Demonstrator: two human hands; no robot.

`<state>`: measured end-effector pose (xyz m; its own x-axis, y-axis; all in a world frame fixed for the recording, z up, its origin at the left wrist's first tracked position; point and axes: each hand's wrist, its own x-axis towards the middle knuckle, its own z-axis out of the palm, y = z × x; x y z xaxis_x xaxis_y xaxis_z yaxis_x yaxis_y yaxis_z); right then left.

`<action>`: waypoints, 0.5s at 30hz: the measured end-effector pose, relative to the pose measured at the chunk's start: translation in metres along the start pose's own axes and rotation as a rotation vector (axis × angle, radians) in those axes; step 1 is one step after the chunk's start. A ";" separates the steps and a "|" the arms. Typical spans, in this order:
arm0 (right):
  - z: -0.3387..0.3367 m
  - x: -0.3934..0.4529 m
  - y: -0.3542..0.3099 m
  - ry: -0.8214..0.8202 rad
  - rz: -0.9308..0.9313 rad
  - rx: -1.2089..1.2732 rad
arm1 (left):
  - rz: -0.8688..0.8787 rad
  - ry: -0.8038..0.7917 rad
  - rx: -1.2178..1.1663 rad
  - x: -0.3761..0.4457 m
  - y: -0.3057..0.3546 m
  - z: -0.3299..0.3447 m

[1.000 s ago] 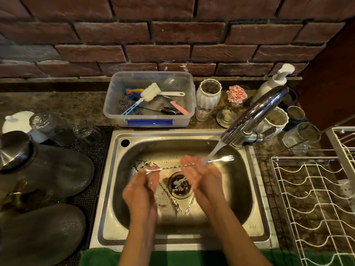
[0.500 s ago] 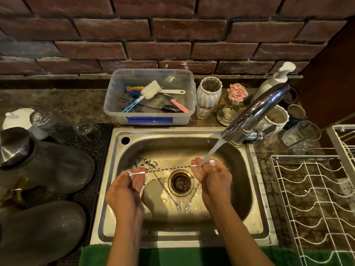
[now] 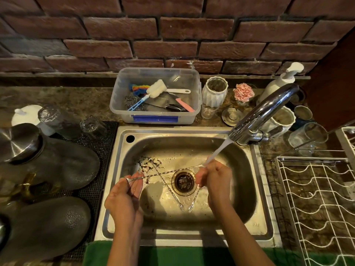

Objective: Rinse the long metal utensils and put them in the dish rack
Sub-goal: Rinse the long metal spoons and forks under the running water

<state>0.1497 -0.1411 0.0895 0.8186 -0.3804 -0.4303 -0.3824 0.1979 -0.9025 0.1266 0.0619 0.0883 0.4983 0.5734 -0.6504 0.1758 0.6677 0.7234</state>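
Note:
A long twisted metal utensil (image 3: 165, 172) stretches level across the steel sink (image 3: 255, 225), above the drain (image 3: 184, 182). My left hand (image 3: 124, 200) pinches its left end. My right hand (image 3: 217, 179) is closed around its right end, where the water stream (image 3: 219, 150) from the chrome faucet (image 3: 267, 110) lands. Two more long thin utensils (image 3: 172, 192) lie on the sink floor, their forked tips near the front. A white wire dish rack (image 3: 317, 206) stands to the right of the sink, with nothing in it.
Behind the sink sits a clear plastic tub (image 3: 156, 120) holding brushes, a scourer and knives. White jars, a soap pump (image 3: 282, 81) and glasses crowd the faucet. Dark plates (image 3: 57, 164) and upturned glasses rest on a black mat at left. A green towel (image 3: 172, 256) lies along the front edge.
The utensil slid leftwards through my hands: my left hand moved out to the sink's left side and my right hand closed over the forked right end under the stream.

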 end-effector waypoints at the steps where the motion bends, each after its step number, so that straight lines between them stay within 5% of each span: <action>1: 0.000 0.000 0.000 -0.025 -0.007 -0.022 | 0.002 0.004 -0.007 0.000 0.000 0.000; 15: -0.015 0.006 0.007 0.065 0.047 0.093 | 0.017 -0.087 0.072 -0.002 -0.014 0.002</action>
<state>0.1448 -0.1555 0.0802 0.7701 -0.4256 -0.4752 -0.3762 0.2986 -0.8771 0.1251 0.0507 0.0803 0.5729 0.5387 -0.6178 0.2261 0.6206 0.7508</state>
